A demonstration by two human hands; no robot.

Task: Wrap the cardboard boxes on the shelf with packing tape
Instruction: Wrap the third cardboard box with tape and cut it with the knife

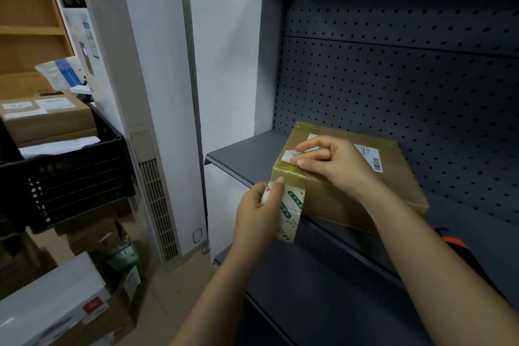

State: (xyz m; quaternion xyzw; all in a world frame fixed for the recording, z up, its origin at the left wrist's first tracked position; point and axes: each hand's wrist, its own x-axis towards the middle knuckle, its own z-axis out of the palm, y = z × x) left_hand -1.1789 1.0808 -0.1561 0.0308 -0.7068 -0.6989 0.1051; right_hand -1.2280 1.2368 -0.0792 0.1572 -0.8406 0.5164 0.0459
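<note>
A flat cardboard box (pixel 398 180) with white labels lies on the dark grey shelf (pixel 241 154), its near left corner at the shelf's front edge. A glossy strip of tape runs over that corner. My left hand (pixel 259 212) grips a roll of clear packing tape (pixel 292 208) with green print, held just below the corner, with tape leading up onto the box. My right hand (pixel 334 163) rests on the box top, its fingertips pressing the tape down at the near left edge.
Behind the box stands a dark pegboard wall (pixel 407 78). A lower shelf (pixel 323 289) lies beneath. An orange and black object (pixel 452 241) shows at the right. To the left stand a white column (pixel 157 121), a black crate (pixel 70 174) holding boxes, and stacked cartons (pixel 56 306) on the floor.
</note>
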